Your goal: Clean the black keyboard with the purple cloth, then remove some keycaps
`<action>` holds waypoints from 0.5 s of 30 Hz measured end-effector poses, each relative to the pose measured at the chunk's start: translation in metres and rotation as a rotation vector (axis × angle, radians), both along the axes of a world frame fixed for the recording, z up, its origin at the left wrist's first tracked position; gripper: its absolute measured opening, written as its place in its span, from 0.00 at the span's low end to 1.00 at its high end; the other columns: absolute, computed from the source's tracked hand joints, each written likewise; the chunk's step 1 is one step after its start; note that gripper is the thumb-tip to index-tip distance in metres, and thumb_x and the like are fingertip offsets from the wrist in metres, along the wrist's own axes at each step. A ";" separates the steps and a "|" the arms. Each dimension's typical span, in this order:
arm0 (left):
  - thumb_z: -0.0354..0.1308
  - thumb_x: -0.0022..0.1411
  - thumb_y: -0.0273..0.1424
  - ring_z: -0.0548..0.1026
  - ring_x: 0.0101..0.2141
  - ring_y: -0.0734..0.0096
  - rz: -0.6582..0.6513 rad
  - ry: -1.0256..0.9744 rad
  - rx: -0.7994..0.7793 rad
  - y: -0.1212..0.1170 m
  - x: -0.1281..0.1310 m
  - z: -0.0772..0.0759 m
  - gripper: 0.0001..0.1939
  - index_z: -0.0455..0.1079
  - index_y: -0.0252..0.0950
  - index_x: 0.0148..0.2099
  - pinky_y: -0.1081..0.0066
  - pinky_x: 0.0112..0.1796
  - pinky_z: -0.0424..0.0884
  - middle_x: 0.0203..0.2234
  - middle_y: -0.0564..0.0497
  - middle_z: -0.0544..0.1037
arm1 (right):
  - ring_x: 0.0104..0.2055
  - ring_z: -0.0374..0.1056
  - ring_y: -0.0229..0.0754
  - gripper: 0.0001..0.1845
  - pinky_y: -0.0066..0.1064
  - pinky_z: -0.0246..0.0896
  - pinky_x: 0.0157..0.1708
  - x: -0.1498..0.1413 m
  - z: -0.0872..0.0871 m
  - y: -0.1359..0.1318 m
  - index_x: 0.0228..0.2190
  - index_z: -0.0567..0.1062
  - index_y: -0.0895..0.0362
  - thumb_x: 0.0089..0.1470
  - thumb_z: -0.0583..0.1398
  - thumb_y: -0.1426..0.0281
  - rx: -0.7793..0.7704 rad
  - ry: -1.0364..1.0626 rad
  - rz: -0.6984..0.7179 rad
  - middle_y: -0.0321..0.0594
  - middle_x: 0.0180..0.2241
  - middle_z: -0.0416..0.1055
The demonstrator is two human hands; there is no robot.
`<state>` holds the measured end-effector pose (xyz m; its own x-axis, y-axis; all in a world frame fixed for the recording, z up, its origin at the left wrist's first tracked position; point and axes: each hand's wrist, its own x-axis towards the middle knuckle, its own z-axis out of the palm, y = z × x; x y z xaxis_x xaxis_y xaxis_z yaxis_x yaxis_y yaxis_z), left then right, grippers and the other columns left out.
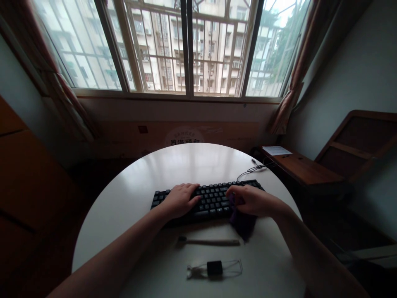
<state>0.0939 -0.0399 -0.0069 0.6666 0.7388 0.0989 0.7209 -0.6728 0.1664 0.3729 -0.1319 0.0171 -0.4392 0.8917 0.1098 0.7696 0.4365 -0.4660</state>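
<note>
A black keyboard [214,200] lies across the middle of the round white table. My left hand [181,199] rests on its left part, fingers stretched out over the keys, holding nothing. Over the right part, my right hand [251,200] is closed on a dark purple cloth [243,223], whose loose end hangs past the keyboard's front edge. In front of the keyboard lies a toothbrush [211,241] with a dark head pointing left. Nearer to me is a wire tool [231,268], perhaps a keycap puller, with a small black block [214,267] at its middle.
The white table [105,231] has a curved edge. A black cable [254,167] trails from behind the keyboard over the right rim. A wooden bench [305,167] with a white paper [276,150] stands at the right. A barred window [189,49] and a large cardboard box [124,134] are beyond the table.
</note>
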 end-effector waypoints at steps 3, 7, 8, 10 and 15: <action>0.48 0.67 0.44 0.68 0.56 0.53 -0.003 -0.002 -0.001 -0.001 0.000 0.000 0.28 0.62 0.36 0.63 0.57 0.56 0.60 0.57 0.43 0.71 | 0.28 0.66 0.37 0.29 0.25 0.55 0.29 -0.003 -0.002 0.001 0.50 0.71 0.52 0.44 0.60 0.77 0.037 -0.026 -0.009 0.32 0.28 0.73; 0.48 0.67 0.44 0.68 0.56 0.53 0.004 0.001 0.006 -0.001 0.000 0.000 0.28 0.62 0.37 0.63 0.57 0.56 0.60 0.57 0.43 0.71 | 0.30 0.68 0.38 0.36 0.26 0.57 0.33 -0.012 -0.005 0.003 0.57 0.67 0.49 0.46 0.58 0.79 0.067 -0.021 0.036 0.33 0.30 0.75; 0.48 0.67 0.44 0.68 0.56 0.53 0.004 0.001 0.009 -0.001 0.000 0.000 0.28 0.62 0.37 0.63 0.57 0.56 0.60 0.57 0.43 0.71 | 0.31 0.69 0.38 0.37 0.26 0.57 0.34 -0.013 -0.006 0.003 0.58 0.66 0.48 0.46 0.58 0.79 0.071 -0.018 0.043 0.33 0.31 0.76; 0.47 0.67 0.44 0.68 0.56 0.54 0.002 0.000 0.010 -0.001 0.000 0.000 0.27 0.62 0.37 0.63 0.58 0.56 0.60 0.57 0.43 0.71 | 0.31 0.69 0.38 0.39 0.26 0.58 0.34 -0.012 -0.006 0.003 0.60 0.64 0.48 0.46 0.58 0.79 0.069 -0.008 0.044 0.32 0.31 0.76; 0.48 0.67 0.44 0.68 0.55 0.53 -0.004 0.002 0.003 0.000 -0.001 0.000 0.28 0.62 0.37 0.63 0.57 0.56 0.61 0.56 0.43 0.72 | 0.30 0.67 0.38 0.37 0.25 0.57 0.31 -0.001 -0.004 0.001 0.58 0.67 0.49 0.45 0.59 0.78 0.025 0.001 0.022 0.33 0.30 0.74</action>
